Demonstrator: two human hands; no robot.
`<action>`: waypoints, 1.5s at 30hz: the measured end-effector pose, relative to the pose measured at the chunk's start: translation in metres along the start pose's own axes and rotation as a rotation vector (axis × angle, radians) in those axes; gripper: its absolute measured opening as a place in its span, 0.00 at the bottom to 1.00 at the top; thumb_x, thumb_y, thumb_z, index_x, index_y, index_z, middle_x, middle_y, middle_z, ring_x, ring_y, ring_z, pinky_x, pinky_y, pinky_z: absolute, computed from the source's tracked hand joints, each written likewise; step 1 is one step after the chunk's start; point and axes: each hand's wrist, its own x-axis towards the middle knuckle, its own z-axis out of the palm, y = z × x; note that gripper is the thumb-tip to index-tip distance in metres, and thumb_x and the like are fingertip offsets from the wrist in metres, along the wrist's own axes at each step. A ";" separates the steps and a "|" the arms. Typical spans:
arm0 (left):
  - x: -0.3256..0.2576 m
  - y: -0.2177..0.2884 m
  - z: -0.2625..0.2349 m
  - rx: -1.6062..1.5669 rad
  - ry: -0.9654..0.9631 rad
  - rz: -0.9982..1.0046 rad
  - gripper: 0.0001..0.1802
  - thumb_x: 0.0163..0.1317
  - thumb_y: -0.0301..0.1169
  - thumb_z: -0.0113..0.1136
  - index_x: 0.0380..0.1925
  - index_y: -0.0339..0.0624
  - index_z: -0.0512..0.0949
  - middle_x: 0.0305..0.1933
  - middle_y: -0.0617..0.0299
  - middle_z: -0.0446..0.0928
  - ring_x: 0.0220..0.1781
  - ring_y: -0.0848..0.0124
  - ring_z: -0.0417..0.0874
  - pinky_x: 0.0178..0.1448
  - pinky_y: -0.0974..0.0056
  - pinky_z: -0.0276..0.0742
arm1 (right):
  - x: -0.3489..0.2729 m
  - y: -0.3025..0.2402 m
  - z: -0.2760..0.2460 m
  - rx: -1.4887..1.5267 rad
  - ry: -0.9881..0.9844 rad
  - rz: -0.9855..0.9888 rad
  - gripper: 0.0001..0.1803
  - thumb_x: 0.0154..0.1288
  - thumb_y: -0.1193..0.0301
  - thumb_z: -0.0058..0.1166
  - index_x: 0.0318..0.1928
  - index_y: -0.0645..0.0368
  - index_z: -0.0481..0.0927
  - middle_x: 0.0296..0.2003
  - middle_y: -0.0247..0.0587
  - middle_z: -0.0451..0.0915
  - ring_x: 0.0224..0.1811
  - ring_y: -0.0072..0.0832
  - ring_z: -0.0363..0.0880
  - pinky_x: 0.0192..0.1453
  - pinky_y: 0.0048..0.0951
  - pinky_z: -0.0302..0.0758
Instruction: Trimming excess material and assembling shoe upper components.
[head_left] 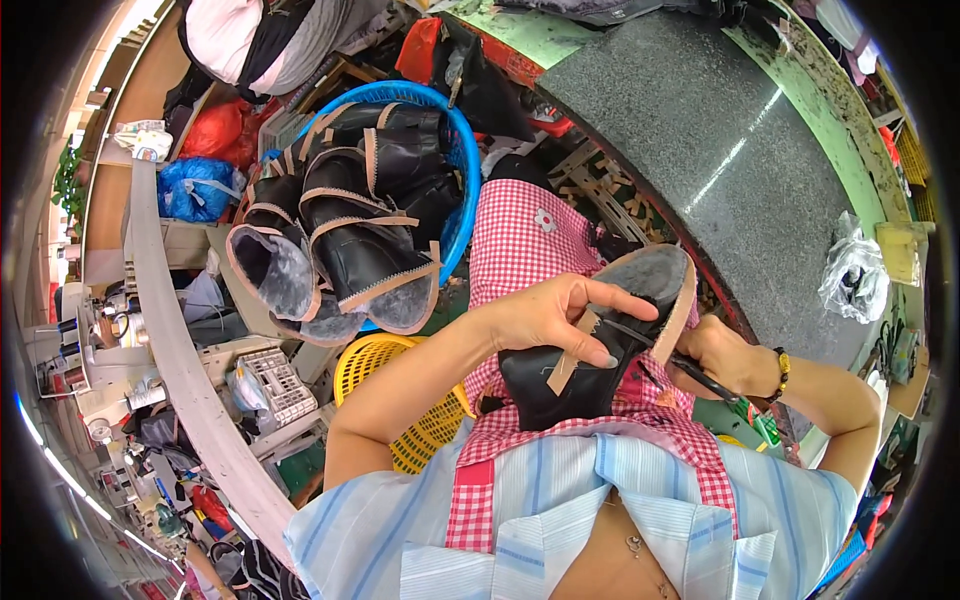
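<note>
A black boot upper (pixel 560 392) with a grey fleece lining and a tan strip along its edge lies across my lap. My left hand (pixel 560 318) grips it, thumb pressed on the black leather and index finger stretched over the lining. A loose tan strip end (pixel 563 372) sticks out under that thumb. My right hand (pixel 716 358) is closed around dark-handled scissors (pixel 708 382), held against the tan-edged opening. Their blades are mostly hidden by the upper and my fingers.
Left of my lap stands a blue basket (pixel 466 190) heaped with black boot uppers (pixel 360 235). A yellow basket (pixel 345 375) sits nearer me. At the right is a grey speckled worktop (pixel 690 130) with a clear plastic bag (pixel 854 272). A curved pale table edge (pixel 165 300) runs along the left.
</note>
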 end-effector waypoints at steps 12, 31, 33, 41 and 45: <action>-0.110 -0.037 -0.046 0.223 0.483 -0.123 0.57 0.31 0.26 0.80 0.65 0.31 0.56 0.63 0.52 0.66 0.66 0.66 0.65 0.68 0.63 0.60 | -0.077 0.079 -0.137 -0.735 0.899 0.486 0.22 0.50 0.66 0.66 0.42 0.63 0.74 0.28 0.46 0.75 0.31 0.43 0.74 0.36 0.36 0.70; 0.054 0.087 0.041 -0.079 0.168 0.663 0.33 0.65 0.52 0.52 0.57 0.35 0.63 0.47 0.50 0.76 0.44 0.65 0.83 0.51 0.58 0.81 | -0.032 0.041 -0.135 0.195 0.972 -0.362 0.48 0.41 0.71 0.74 0.64 0.63 0.63 0.61 0.44 0.68 0.62 0.31 0.67 0.68 0.36 0.64; 0.005 0.099 0.026 0.675 0.769 0.652 0.30 0.58 0.51 0.62 0.45 0.32 0.72 0.37 0.52 0.79 0.42 0.67 0.82 0.43 0.66 0.78 | -0.057 0.076 -0.159 0.442 1.043 -0.257 0.41 0.53 0.72 0.66 0.66 0.63 0.60 0.62 0.43 0.67 0.62 0.30 0.68 0.67 0.36 0.65; -0.312 0.068 -0.169 0.878 2.510 -0.341 0.47 0.52 0.68 0.52 0.46 0.26 0.76 0.51 0.36 0.74 0.55 0.48 0.75 0.58 0.53 0.69 | -0.203 0.231 -0.247 0.784 1.081 0.178 0.29 0.68 0.65 0.51 0.68 0.48 0.60 0.61 0.31 0.68 0.59 0.29 0.70 0.57 0.30 0.67; -0.302 0.119 -0.199 0.038 2.101 -0.204 0.45 0.51 0.63 0.57 0.53 0.31 0.74 0.55 0.44 0.75 0.58 0.51 0.74 0.63 0.57 0.66 | -0.241 0.198 -0.318 -0.808 1.218 0.286 0.25 0.67 0.72 0.49 0.65 0.53 0.66 0.61 0.37 0.69 0.57 0.28 0.70 0.56 0.31 0.70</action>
